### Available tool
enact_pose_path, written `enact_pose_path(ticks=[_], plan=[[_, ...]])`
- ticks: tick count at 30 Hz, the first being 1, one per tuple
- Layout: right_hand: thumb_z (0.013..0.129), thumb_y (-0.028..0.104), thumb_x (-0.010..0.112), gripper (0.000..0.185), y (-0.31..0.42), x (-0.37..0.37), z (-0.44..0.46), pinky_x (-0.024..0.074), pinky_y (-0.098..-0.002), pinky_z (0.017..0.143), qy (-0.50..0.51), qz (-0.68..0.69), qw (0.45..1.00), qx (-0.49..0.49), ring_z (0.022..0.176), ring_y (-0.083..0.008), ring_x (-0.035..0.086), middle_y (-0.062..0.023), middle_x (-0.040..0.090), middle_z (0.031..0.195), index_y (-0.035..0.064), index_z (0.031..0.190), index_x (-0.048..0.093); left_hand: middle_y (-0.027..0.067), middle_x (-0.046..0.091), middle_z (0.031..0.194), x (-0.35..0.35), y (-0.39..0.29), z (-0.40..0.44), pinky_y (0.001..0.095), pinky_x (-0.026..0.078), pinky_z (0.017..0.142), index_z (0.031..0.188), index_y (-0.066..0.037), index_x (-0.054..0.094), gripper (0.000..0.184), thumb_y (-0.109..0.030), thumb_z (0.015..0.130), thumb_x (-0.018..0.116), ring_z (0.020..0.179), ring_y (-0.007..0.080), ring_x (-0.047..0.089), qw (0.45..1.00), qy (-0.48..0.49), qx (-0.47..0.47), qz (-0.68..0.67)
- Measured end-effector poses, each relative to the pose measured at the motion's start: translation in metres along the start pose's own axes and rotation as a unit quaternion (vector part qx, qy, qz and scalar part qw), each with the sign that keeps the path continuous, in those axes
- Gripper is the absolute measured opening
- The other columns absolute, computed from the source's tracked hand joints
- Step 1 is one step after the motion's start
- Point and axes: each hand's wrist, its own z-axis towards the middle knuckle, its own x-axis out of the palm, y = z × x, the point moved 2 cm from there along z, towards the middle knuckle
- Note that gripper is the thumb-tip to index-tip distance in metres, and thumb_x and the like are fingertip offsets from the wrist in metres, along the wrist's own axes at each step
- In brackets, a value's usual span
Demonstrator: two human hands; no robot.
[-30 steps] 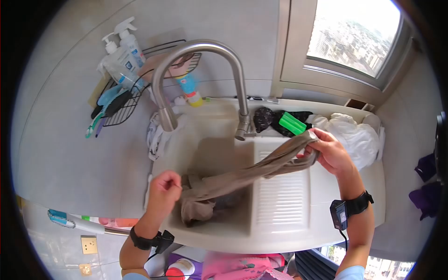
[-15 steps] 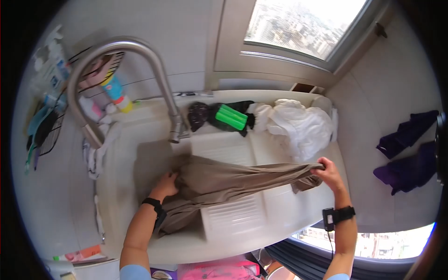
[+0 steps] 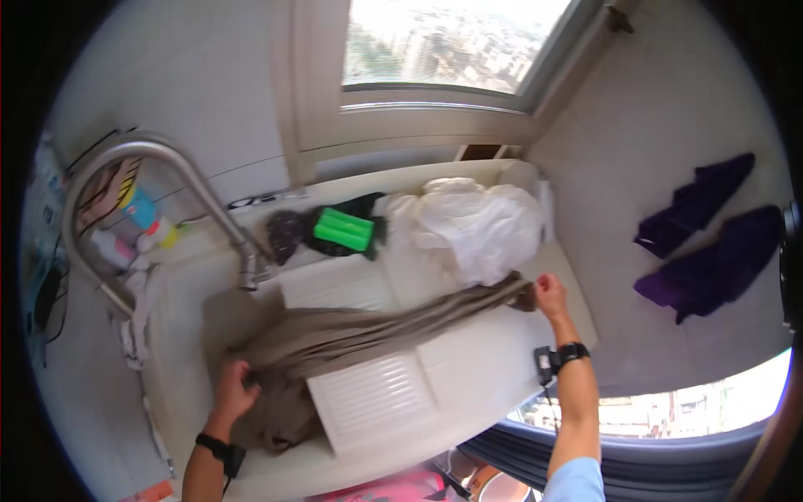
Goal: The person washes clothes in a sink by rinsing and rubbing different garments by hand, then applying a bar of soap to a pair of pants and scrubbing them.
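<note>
A long brown cloth point(image 3: 368, 339) lies stretched across the washboard point(image 3: 376, 397), its left part bunched down in the sink basin. At its right end, my right hand point(image 3: 549, 297) is closed with the fingers pinched on the cloth's tip. My left hand point(image 3: 237, 389) is at the cloth's left part, above the basin, fingers bent against the fabric. Behind the cloth's right end sits a bundle of white cloth point(image 3: 481, 226). A green block point(image 3: 343, 230) rests on a black bag point(image 3: 364, 207) at the back edge of the sink.
A curved metal faucet point(image 3: 180, 159) rises at the left over the basin. Bottles and a wire rack are on the left wall. Two dark purple cloths point(image 3: 711, 259) are at the far right. A window point(image 3: 452, 42) is above, and pink items point(image 3: 393, 487) are below the sink.
The view has swung right. The brown cloth, earlier raised in my right hand, is now laid across the washboard. My left hand, earlier beside the cloth, is now against its left part.
</note>
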Motion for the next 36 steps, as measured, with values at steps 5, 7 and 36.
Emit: enact_pose_path(ticks=[5, 7, 36], plan=[[0.07, 0.014, 0.064, 0.026, -0.028, 0.009, -0.018, 0.0468, -0.0312, 0.062, 0.11, -0.012, 0.989, 0.099, 0.065, -0.0181, 0.056, -0.007, 0.059, 0.071, 0.0024, 0.093, 0.056, 0.02, 0.056, 0.095, 0.067, -0.055, 0.013, 0.0402, 0.044, 0.077, 0.093, -0.003, 0.057, 0.032, -0.018, 0.066, 0.062, 0.089, 0.034, 0.054, 0.992, 0.072, 0.095, 0.049], [0.071, 0.014, 0.063, 0.026, -0.037, 0.01, -0.019, 0.0465, -0.0313, 0.063, 0.151, 0.027, 0.975, 0.161, 0.067, -0.018, 0.056, -0.0081, 0.059, 0.073, 0.0022, 0.093, 0.056, 0.0216, 0.059, 0.082, 0.083, -0.049, 0.035, 0.0408, 0.045, 0.075, 0.082, 0.0, 0.06, 0.025, -0.02, 0.065, 0.061, 0.082, 0.0344, 0.057, 0.992, 0.12, 0.022, 0.031], [0.075, 0.009, 0.052, 0.022, -0.195, -0.015, 0.013, 0.0424, -0.0332, 0.078, 0.018, 0.258, 0.917, 0.305, 0.083, -0.0203, 0.051, -0.0083, 0.053, 0.09, 0.0006, 0.095, 0.052, 0.0003, 0.054, 0.066, 0.057, -0.216, -0.053, 0.0241, 0.043, 0.057, 0.077, -0.003, 0.054, 0.01, -0.012, 0.081, 0.051, 0.063, 0.009, 0.052, 0.92, 0.28, 0.103, -0.253]])
